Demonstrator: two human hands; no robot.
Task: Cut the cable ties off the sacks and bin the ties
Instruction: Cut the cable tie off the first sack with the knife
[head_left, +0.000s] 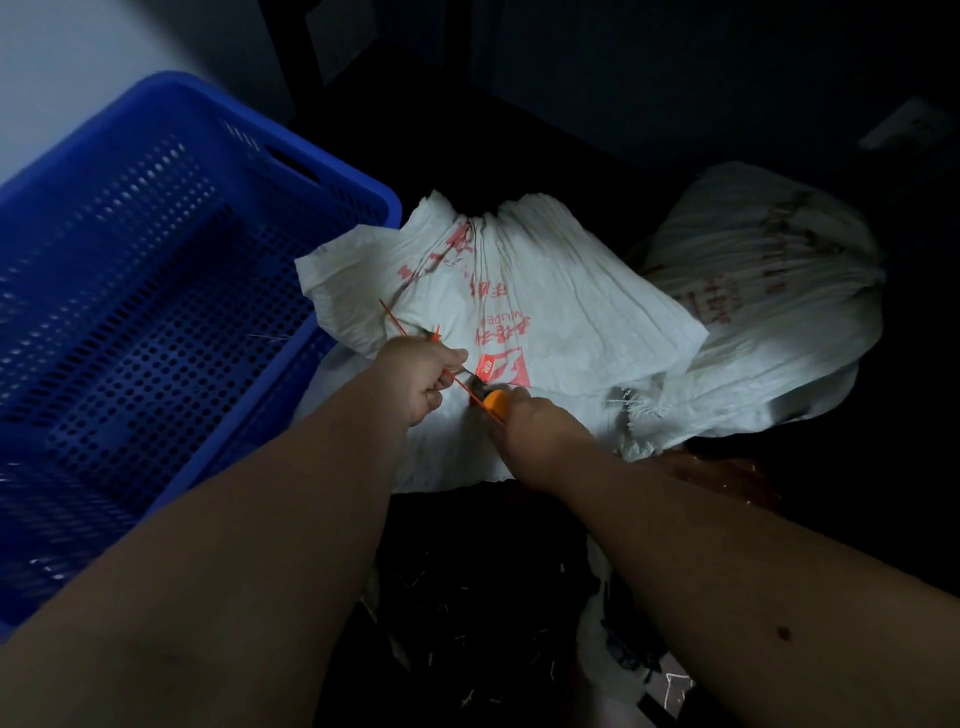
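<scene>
A white woven sack (524, 291) with red print lies in the middle, its mouth fanned out. An orange cable tie (400, 328) sticks out to the left of my left hand (423, 376), which is closed on it. Just to the right, my right hand (540, 434) grips an orange-handled cutter (491, 400) whose dark tip (477, 384) meets the tie. A small red tag (485, 367) sits on the sack beside the tip. A second white sack (769, 296) lies behind on the right.
A large blue perforated plastic crate (156, 291) stands on the left, touching the sack. The floor around is dark. Scattered debris and thin strands (467, 649) lie on the floor near me. A pale wall is at the upper left.
</scene>
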